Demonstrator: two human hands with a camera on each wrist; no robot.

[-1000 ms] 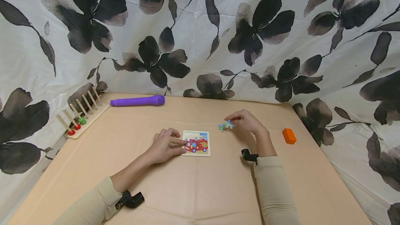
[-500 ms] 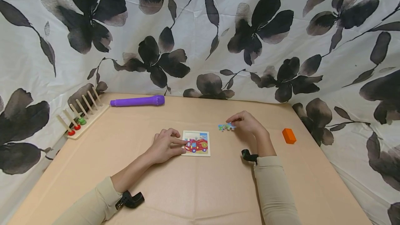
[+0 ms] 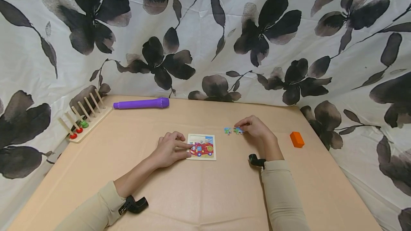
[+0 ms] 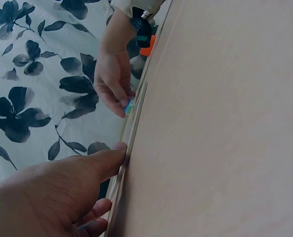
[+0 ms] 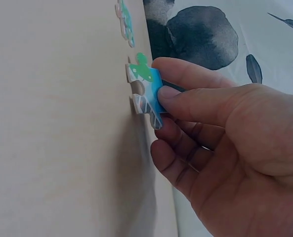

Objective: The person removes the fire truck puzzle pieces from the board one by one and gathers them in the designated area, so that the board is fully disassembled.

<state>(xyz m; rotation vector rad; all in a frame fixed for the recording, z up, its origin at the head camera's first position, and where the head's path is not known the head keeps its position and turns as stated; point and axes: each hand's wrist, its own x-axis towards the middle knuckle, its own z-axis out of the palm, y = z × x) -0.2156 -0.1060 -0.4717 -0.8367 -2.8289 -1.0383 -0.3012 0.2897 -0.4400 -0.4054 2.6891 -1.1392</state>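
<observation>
A jigsaw piece [image 5: 148, 88] sits pinched between thumb and index finger of a person's right hand [image 3: 257, 127], right of center over a beige-covered table [image 3: 205, 191]; whether it touches the surface cannot be told. The piece's long axis runs top to bottom in the right wrist view, leaning slightly, with a rounded green knob pointing up toward a second piece [image 3: 227, 131] and a paler tab pointing down. Seen from the head, that axis lies roughly left to right, knob end to the left.

A second earlier the two pieces formed one cluster; now a gap separates them, the right hand having drifted slightly right and nearer the person. The left hand [image 3: 171, 149] has stayed put, its fingers loosely extended, index and thumb at the left edge of a framed puzzle board [image 3: 214, 149] showing a red vehicle.

The held piece is thin and flat, printed green, blue and white, with notched edges. Farther out are an orange rectangular block [image 3: 297, 139], a smooth purple microphone-shaped stick [image 3: 141, 103] and a pale wooden peg stand [image 3: 97, 121] with red and green pieces on slim rods. Creased white cloth [image 3: 205, 45] printed with dark flowers hangs behind.
</observation>
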